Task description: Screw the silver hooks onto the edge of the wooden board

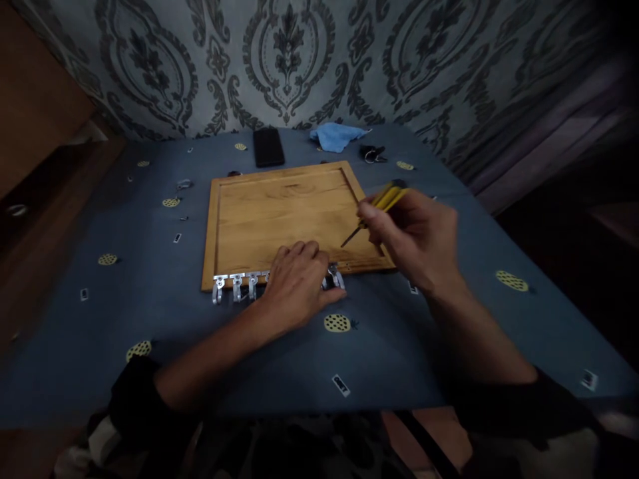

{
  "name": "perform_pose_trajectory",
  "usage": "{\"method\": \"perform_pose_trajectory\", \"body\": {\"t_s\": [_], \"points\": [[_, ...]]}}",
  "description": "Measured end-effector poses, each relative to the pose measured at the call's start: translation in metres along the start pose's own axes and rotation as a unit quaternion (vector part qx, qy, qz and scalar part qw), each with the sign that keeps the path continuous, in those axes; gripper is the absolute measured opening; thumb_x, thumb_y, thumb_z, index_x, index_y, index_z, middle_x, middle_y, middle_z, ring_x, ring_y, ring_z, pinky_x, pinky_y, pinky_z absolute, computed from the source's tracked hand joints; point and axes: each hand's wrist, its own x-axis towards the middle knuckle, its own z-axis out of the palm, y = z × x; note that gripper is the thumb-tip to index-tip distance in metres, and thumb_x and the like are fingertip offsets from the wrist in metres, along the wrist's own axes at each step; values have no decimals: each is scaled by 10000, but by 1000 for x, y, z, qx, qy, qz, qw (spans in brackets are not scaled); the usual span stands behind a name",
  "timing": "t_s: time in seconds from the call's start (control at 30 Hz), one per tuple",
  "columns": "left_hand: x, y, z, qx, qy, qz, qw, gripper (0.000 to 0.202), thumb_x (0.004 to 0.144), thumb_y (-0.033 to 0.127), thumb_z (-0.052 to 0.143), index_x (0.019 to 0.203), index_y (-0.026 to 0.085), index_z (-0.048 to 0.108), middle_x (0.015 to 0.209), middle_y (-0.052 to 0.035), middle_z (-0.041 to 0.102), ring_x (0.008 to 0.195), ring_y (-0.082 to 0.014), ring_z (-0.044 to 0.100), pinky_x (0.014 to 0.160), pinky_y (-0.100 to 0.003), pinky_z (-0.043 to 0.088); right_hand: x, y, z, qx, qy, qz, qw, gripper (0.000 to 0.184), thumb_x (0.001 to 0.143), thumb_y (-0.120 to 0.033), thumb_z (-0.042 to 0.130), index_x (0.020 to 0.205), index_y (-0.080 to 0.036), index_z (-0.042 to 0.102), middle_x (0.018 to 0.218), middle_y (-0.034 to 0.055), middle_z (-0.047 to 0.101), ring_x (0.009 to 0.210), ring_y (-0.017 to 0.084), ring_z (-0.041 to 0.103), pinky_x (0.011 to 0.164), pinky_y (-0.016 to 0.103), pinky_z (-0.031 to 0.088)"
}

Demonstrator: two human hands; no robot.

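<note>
A wooden board with a raised frame (284, 209) lies flat on the cloth-covered table. Along its near edge runs a metal strip with several silver hooks (237, 287), partly hidden by my left hand. My left hand (299, 283) rests over that edge, fingers laid on the wood and thumb stretched out to the right beside the rightmost hook. Above the board's right side, my right hand (417, 233) is closed on a screwdriver (387, 197) with a yellow and black handle. Its thin dark shaft slants down to the left, its tip apparently above the wood.
Behind the board lie a black phone (268, 147), a blue cloth (337, 136) and a dark bunch of what look like keys (372, 154). A small metal piece (184, 183) sits to the left. The blue pineapple-print tablecloth (389, 346) reaches the patterned wall (289, 66).
</note>
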Motion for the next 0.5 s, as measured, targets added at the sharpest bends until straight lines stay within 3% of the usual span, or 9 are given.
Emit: {"method": "perform_pose_trajectory", "body": {"t_s": [0.07, 0.13, 0.5], "points": [[1, 1, -1, 0, -8, -4, 1000, 437, 879, 512, 704, 1104, 138, 669, 1116, -100, 648, 1107, -297, 591, 940, -408, 442, -5, -3, 2, 50, 81, 0, 995, 255, 895, -486, 690, 794, -253, 664, 628, -28, 590, 446, 111, 477, 439, 284, 357], [1, 1, -2, -1, -18, -9, 1000, 439, 877, 516, 705, 1100, 140, 669, 1114, -99, 648, 1104, -296, 589, 940, -403, 439, -8, -7, 3, 74, 105, -1, 992, 251, 911, -472, 674, 769, -266, 656, 645, -18, 606, 431, 111, 470, 422, 297, 341], [1, 0, 0, -1, -10, -10, 1000, 408, 874, 510, 713, 1075, 159, 660, 1115, -95, 641, 1097, -287, 588, 943, -413, 455, -18, -10, 8, 60, 50, -8, 997, 268, 938, -490, 639, 805, -257, 646, 643, -28, 599, 441, 111, 506, 423, 287, 387]]}}
